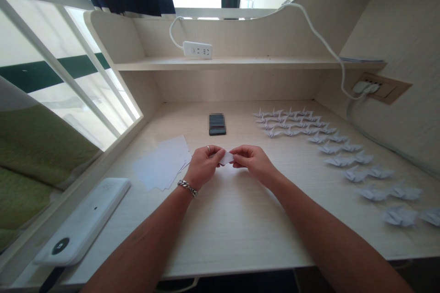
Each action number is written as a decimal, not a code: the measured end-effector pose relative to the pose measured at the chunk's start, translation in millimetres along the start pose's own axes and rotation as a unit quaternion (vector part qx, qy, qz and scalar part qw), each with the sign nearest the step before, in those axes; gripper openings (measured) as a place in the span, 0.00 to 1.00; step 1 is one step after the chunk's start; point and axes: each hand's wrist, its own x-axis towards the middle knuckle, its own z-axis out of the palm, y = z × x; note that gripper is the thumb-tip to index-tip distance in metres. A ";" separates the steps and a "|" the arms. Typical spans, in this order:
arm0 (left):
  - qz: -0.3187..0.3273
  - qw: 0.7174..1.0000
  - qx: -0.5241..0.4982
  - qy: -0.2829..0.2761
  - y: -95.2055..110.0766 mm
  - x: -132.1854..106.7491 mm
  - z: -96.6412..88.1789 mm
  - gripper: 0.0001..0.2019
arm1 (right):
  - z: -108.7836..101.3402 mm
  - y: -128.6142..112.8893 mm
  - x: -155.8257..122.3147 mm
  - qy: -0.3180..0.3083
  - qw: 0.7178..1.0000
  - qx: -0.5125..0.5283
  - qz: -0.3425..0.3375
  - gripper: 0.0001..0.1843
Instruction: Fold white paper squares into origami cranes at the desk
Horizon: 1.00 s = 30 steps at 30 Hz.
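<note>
Pinching a small piece of white paper (pixel 227 158) between both hands right in the middle of a pale wood-grain desk (pixel 240 233), and most of it is hidden behind the fingers, so I can't tell how folded it is. The left hand (pixel 204 165) and right hand (pixel 252 162) are both mostly closed, fingertips meeting the paper from either side, with neither hand resting anything on the desk. I'd guess it's super light and thin, a bit stiff along any creases but easy to crush, so fingertips at the edges look like the right place to hold it, no squeezing.

Just left of the hands sits a loose pile of white paper sheets (pixel 161 162), with a dark phone (pixel 217 124) lying further up the desk. Off to the right are rows of small white origami cranes (pixel 292 121), then bigger white origami cranes (pixel 373 183) trailing toward the desk's front corner. There's a silver chain bracelet (pixel 187 188) on the left wrist, and a white power strip (pixel 197 49) sits on the shelf above.
</note>
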 end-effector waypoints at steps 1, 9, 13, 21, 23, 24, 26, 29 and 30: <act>0.002 1.000 0.003 -0.005 0.4 -0.5 0.2 0.13 | 0.0 0.0 0.2 0.006 1.000 -0.003 -0.001 0.18; 0.007 1.000 0.011 -0.006 1.6 -1.2 -1.6 0.12 | 1.6 -2.3 0.3 -0.002 0.999 0.004 -0.032 0.16; 0.026 0.999 0.041 -0.016 1.3 -1.2 -1.8 0.12 | 3.8 0.3 -1.2 -0.020 0.998 -0.040 -0.033 0.17; 0.046 0.998 -0.042 -0.015 0.9 -2.6 -1.6 0.14 | 1.2 2.6 0.4 0.007 0.995 -0.051 -0.087 0.18; 0.050 0.997 -0.064 -0.017 0.8 -2.9 -2.0 0.16 | 0.6 1.5 -0.5 0.026 0.992 -0.068 -0.102 0.18; 0.053 0.996 -0.070 -0.017 0.7 -3.0 -2.0 0.17 | 0.5 0.8 -1.2 0.035 0.989 -0.082 -0.114 0.18; 0.059 0.995 -0.075 -0.012 0.7 -3.2 -1.6 0.15 | 1.0 -0.4 -2.8 0.054 0.982 -0.118 -0.139 0.16; 0.061 0.995 -0.073 -0.002 1.1 -3.4 -0.3 0.15 | 2.3 -1.6 -5.0 0.075 0.971 -0.154 -0.167 0.13; 0.061 0.996 -0.072 0.000 1.2 -3.4 0.0 0.15 | 2.6 -1.7 -5.5 0.080 0.969 -0.158 -0.171 0.13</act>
